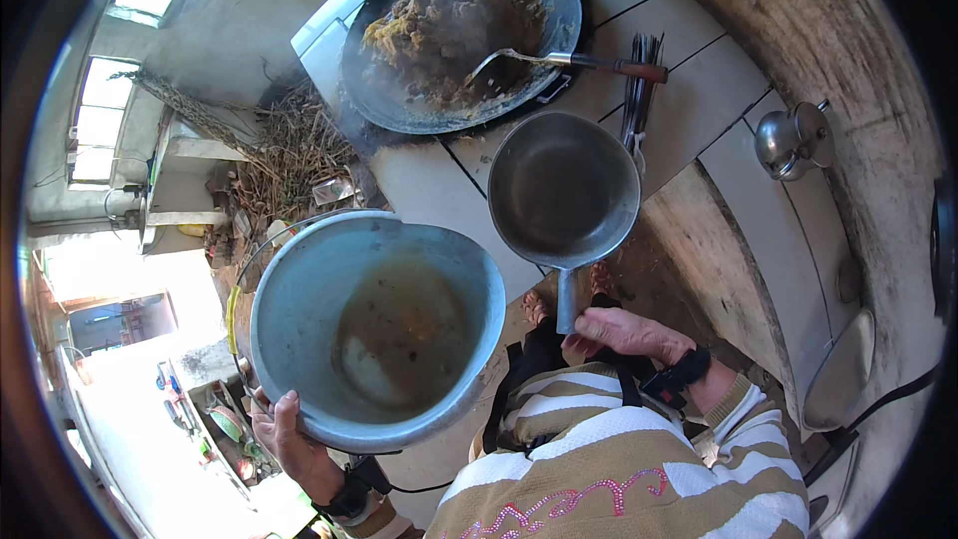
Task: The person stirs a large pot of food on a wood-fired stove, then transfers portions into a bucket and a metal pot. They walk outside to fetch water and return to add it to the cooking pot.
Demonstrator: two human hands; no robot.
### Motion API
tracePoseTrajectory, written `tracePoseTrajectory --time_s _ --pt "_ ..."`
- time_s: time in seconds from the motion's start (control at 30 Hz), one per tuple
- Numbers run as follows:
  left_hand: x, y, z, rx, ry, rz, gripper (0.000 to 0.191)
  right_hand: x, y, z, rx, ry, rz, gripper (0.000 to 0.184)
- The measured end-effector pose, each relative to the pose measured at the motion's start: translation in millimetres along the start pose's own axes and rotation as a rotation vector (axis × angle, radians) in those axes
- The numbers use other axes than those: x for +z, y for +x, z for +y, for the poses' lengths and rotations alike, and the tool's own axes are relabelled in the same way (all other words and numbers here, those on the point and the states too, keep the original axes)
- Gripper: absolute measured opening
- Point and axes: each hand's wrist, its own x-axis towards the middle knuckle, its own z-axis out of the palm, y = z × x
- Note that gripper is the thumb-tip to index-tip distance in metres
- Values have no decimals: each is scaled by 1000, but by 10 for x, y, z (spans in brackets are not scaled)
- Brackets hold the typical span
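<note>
My left hand (288, 438) grips the near rim of a blue bucket (299, 314), its thumb over the edge. Murky brownish liquid (408, 329) with dark bits lies in the bottom. The handle of a round metal ladle-like pan (565, 187) is in my right hand (625, 333); the pan looks empty and hangs right of the bucket, near the stove's edge. Beyond it, a large wok (554, 52) holds a steaming heap of yellowish-brown mash (456, 37). A metal spatula with a wooden handle (606, 65) rests in the wok, its handle over the rim.
The wok sits in a tiled stove top (426, 187). A bundle of thin sticks (640, 101) lies by the spatula handle. A metal kettle (795, 141) stands at the right, a metal lid (842, 370) leans lower right. Dry brushwood (292, 142) is piled at the left.
</note>
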Motion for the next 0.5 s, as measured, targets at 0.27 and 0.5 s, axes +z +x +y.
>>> tracePoseTrajectory --time_s 0.27,0.5 --pt "13 3 191 69 4 -55 35 493 209 -529 -100 -23 -84 64" --pt "180 -71 399 119 71 -33 31 740 339 -790 -220 54 42 42"
